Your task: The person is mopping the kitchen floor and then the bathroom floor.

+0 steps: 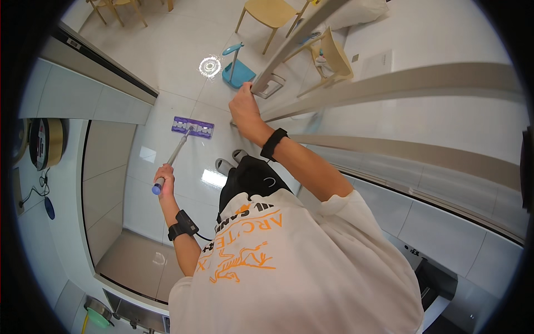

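My left hand is closed around the upper end of a grey mop pole with a blue end cap. At the pole's far end, a flat purple mop head lies on the glossy tiled floor. My right hand is raised at the edge of a framed glass sliding door, its fingers on the frame beside a metal door handle. Whether those fingers wrap fully around the frame is hard to see. Just past this hand, a blue dustpan with an upright handle stands on the floor.
Wooden chairs stand beyond the doorway, one of them behind the glass. A white counter runs along the left, with a cable and a round gold-and-black appliance on it. A sink is at the lower left.
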Motion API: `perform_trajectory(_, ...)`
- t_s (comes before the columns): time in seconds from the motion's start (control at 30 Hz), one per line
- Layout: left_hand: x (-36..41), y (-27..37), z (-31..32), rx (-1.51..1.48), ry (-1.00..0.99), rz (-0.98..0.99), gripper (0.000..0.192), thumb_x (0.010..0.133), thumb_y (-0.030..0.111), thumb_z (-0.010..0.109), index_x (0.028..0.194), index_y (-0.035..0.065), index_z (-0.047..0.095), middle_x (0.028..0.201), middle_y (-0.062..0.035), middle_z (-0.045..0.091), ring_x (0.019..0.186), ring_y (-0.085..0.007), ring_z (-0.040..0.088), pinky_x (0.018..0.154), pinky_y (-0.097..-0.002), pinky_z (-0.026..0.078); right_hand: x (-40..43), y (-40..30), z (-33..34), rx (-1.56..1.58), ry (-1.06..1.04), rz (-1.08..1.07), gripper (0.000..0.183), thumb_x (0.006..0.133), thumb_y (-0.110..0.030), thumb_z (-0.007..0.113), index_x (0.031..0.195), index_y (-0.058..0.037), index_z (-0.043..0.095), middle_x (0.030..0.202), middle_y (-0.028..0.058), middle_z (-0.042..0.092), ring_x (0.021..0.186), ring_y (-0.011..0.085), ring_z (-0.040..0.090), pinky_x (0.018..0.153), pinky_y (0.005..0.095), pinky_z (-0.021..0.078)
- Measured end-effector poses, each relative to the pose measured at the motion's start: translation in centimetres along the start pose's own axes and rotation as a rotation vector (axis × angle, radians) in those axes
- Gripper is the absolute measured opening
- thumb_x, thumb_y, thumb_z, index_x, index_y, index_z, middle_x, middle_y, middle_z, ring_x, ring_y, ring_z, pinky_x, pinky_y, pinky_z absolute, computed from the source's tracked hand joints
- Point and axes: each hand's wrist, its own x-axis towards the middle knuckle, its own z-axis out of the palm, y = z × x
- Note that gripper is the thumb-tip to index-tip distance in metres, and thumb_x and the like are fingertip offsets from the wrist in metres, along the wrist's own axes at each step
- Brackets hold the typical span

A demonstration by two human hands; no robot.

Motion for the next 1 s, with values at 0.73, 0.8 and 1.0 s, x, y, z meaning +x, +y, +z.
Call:
perform_trajectory(0.73,0.8,-1.8,0.6,0.088,0.082,0.017,0.016,0.087,0.000,0.044,0.103,0.0028,0.041,0.068,-0.0047,0.044,0.045,-0.0148,0.049,0.037,-0.0301,0.047,-10.0,1.2,6.0,0.158,-0.066,0.129,0.020,0.075,-0.018,0.056,0.081,-0.0069,0.072,0.078,0.0146,0.065,0.089,0.0319,0.057,0.091,0.0468,0.0341)
perform_trajectory(0.8,0.8,-2.1,0.5,0.066,0.093,-0.001,0.016,0.087,0.000,0.044,0.102,0.0029,0.041,0.068,-0.0046,0.044,0.045,-0.0145,0.049,0.036,-0.0304,0.046,-10.6,1.1,6.8,0.135,-0.059,0.146,0.020,0.074,-0.018,0.057,0.081,-0.0067,0.072,0.078,0.0148,0.065,0.089,0.0316,0.056,0.091,0.0461,0.0344)
perform_trajectory(1.0,0.9,-2.2,0.7,0.086,0.087,0.023,0.012,0.088,0.001,0.042,0.100,0.0028,0.041,0.064,-0.0024,0.042,0.044,-0.0131,0.047,0.036,-0.0300,0.046,-12.3,1.5,8.1,0.080,-0.017,0.209,0.013,0.072,-0.018,0.057,0.071,-0.0095,0.067,0.067,0.0088,0.058,0.083,0.0248,0.054,0.082,0.0372,0.0350)
